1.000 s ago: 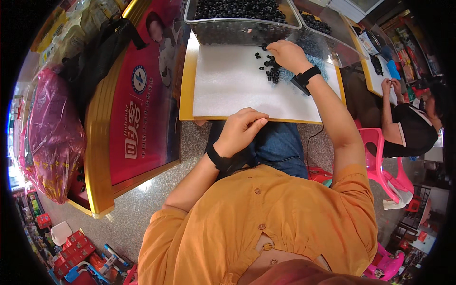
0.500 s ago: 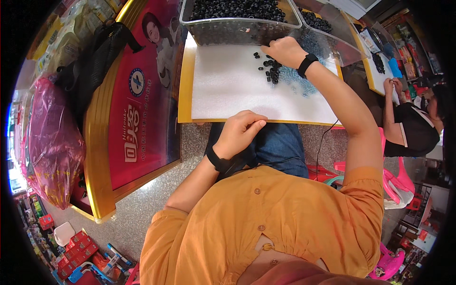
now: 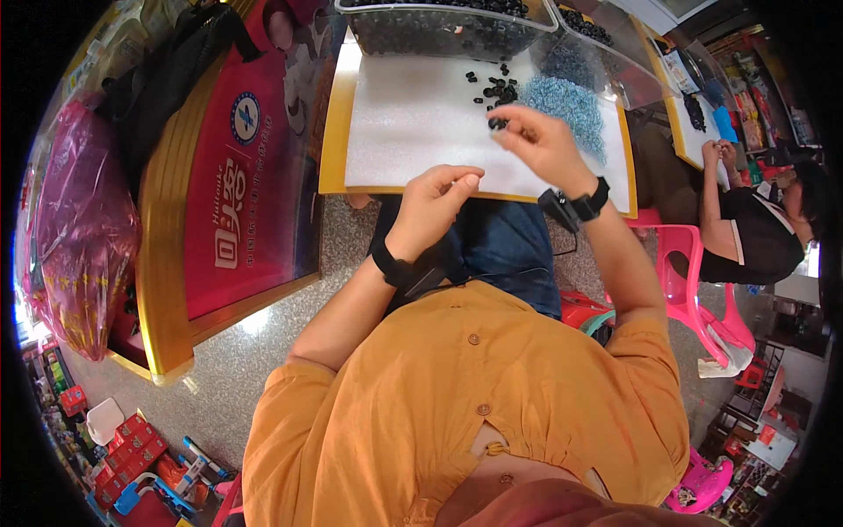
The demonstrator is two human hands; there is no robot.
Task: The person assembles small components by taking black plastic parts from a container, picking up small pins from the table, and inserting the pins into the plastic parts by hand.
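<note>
My right hand [image 3: 546, 145] is over the white mat [image 3: 395, 123], its thumb and forefinger closed on a small black ring-like part [image 3: 498, 124]. Beyond it lies a loose group of similar small black parts [image 3: 500, 91]. To their right spreads a heap of tiny pale-blue, glassy pieces [image 3: 569, 110]. At the near edge of the mat rests my left hand [image 3: 433, 211], thumb pressed against the curled forefinger. Whatever it may hold is hidden. Both wrists wear black bands.
A clear plastic bin [image 3: 448, 33] full of black parts stands at the mat's far edge, with a second clear container [image 3: 606, 57] to its right. The yellow board [image 3: 334, 167] shows under the mat. A pink chair [image 3: 680, 263] and a seated co-worker [image 3: 755, 224] are at right.
My right hand has come back from the black parts toward my left hand, now with a black part at its fingertips. The blue heap shows more fully. The whole view has shifted slightly.
</note>
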